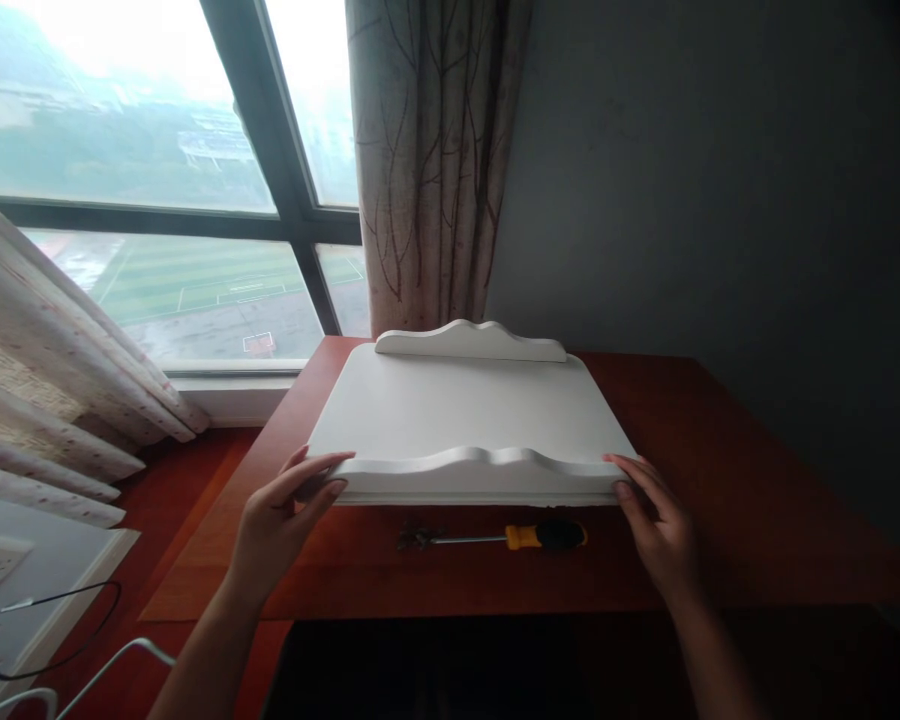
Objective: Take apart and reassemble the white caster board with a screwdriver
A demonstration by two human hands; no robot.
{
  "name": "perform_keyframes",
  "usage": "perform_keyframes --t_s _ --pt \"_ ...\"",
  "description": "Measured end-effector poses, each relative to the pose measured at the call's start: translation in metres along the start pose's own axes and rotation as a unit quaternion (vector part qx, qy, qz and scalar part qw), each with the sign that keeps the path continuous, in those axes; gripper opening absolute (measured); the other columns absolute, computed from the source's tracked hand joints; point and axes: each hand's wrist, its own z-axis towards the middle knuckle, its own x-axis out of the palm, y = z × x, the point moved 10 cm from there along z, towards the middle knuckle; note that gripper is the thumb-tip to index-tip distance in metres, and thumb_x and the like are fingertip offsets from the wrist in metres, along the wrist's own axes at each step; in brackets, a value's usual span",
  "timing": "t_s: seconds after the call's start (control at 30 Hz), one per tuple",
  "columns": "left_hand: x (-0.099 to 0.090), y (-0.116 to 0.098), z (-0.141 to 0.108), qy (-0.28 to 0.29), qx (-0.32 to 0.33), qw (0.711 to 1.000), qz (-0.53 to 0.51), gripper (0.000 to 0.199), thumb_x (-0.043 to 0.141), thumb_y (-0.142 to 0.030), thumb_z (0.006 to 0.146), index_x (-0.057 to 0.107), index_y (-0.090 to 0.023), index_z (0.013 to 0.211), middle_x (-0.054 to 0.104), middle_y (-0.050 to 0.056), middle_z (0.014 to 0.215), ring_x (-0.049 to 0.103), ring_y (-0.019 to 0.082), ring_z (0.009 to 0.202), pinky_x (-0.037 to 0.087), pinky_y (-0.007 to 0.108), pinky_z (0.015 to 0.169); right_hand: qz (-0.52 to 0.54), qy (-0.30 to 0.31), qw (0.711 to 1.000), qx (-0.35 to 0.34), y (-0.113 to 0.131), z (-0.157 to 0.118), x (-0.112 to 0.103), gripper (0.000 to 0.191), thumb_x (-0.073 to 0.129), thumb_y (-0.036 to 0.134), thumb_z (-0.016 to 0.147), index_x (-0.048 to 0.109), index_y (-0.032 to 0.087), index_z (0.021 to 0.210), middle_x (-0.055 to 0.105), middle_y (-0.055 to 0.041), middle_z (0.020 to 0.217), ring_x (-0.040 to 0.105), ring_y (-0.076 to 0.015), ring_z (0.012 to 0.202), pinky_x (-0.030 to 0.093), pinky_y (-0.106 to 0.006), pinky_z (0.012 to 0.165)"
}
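Observation:
A white board (465,405) with rounded corners lies on the table in front of me. Two wavy-edged white strips stand up from it, a far one (469,343) along the back and a near one (487,468) along the front. At the near strip's left end, my left hand (285,505) pinches it between thumb and fingers. My right hand (656,515) grips the right end of the same strip in a like way. On the table just below the board lies a screwdriver (525,536) with a yellow and black handle, its tip by a small pile of screws (420,538).
The reddish-brown wooden table (727,470) carries all of this. Behind it hang a patterned curtain (439,170) and a grey wall (705,180). A window (142,110) is at the left, with a wall socket (0,562) and cables (112,650) low down.

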Motion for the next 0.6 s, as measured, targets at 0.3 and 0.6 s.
perform_keyframes --t_s 0.3,0.6 --pt "-0.035 0.017 0.047 -0.041 -0.066 0.994 -0.083 0.051 0.073 -0.054 0.08 0.072 -0.015 0.112 0.075 0.011 0.114 0.066 0.03 0.11 0.05 0.042 0.103 0.113 -0.032 0.985 0.128 -0.073 0.034 -0.03 0.04 0.062 0.052 0.091 0.071 0.024 0.118 0.069 -0.0091 0.13 0.062 -0.0297 0.124 0.045 -0.049 0.109" --pt "-0.001 0.037 0.104 0.087 -0.107 0.99 -0.024 0.068 0.069 -0.07 0.074 0.075 -0.008 0.103 0.077 0.013 0.091 0.071 0.025 0.077 0.058 0.031 0.061 0.102 0.057 0.964 0.24 -0.13 0.085 0.0 0.047 0.07 0.064 0.077 0.079 0.022 0.097 0.078 -0.0093 0.106 0.07 -0.0321 0.105 0.055 -0.044 0.093"
